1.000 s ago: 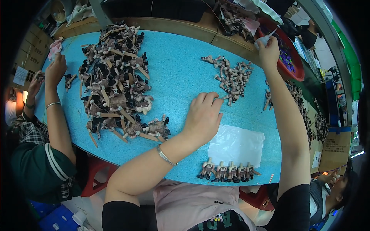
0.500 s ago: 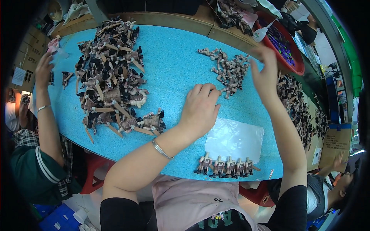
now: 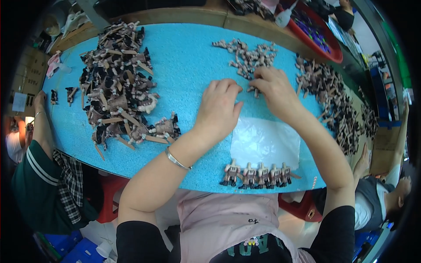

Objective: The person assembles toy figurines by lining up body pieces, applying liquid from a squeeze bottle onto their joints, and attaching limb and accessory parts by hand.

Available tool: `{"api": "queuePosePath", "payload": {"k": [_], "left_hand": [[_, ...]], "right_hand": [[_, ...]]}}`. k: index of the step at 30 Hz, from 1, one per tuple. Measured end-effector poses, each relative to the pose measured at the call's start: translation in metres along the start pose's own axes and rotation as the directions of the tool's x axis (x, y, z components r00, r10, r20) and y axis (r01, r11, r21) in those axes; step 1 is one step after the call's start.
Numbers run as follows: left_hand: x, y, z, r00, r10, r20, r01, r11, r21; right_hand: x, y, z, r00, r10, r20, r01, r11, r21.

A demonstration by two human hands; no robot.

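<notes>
My left hand (image 3: pixel 218 105) hovers palm down over the middle of the blue table, its fingers curled in; whatever they may hold is hidden. My right hand (image 3: pixel 276 92) reaches to the near edge of a small heap of pale toy parts (image 3: pixel 245 57). Its thumb and fingers close on one pale toy part (image 3: pixel 254 90) there. Below both hands lies a clear plastic bag (image 3: pixel 265 142), flat on the table. Along the bag's near edge stands a row of several headless-looking toy figures (image 3: pixel 262 176) with brown bodies and black feet.
A large heap of toy figures (image 3: pixel 116 87) with tan flat pieces covers the left side. More figures (image 3: pixel 337 105) are piled at the right. A red basin (image 3: pixel 335 53) of purple parts and a white squeeze bottle (image 3: pixel 283 18) stand at the far right. Co-workers sit on both sides.
My right hand has come down and left from beside the basin to the pale heap. My left hand stays near its place. The co-worker's hand at the left has drawn back toward the table edge.
</notes>
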State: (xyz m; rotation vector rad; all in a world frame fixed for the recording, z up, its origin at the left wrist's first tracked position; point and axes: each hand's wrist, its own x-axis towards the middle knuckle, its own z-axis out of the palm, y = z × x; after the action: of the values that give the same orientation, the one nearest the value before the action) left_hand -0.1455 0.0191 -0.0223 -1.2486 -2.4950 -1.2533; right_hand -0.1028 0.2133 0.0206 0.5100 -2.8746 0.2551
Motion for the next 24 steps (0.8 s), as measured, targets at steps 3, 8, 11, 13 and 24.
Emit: {"api": "queuePosePath", "payload": {"k": [3,8,11,13,24], "left_hand": [[0.003,-0.001,-0.001,1.0,0.012,-0.002,-0.012,1.0,0.011],[0.004,-0.002,-0.001,0.999,0.025,0.046,-0.026,0.999,0.019],[0.003,-0.004,-0.001,0.998,0.044,0.041,-0.046,0.998,0.04],[0.001,-0.005,-0.002,0.997,0.07,0.017,-0.071,0.996,0.05],[0.002,-0.004,0.0,0.996,0.082,0.041,-0.086,0.992,0.094]], "right_hand": [[-0.005,0.005,-0.007,0.999,0.015,-0.028,-0.015,1.0,-0.004],[-0.025,0.014,-0.016,0.988,0.141,-0.069,-0.134,0.986,0.1],[-0.047,0.009,-0.023,0.922,0.382,-0.069,-0.326,0.859,0.396],[-0.07,0.001,-0.025,0.888,0.457,-0.051,-0.371,0.777,0.508],[-0.129,-0.047,-0.02,0.858,0.513,-0.007,-0.453,0.766,0.456]]}}
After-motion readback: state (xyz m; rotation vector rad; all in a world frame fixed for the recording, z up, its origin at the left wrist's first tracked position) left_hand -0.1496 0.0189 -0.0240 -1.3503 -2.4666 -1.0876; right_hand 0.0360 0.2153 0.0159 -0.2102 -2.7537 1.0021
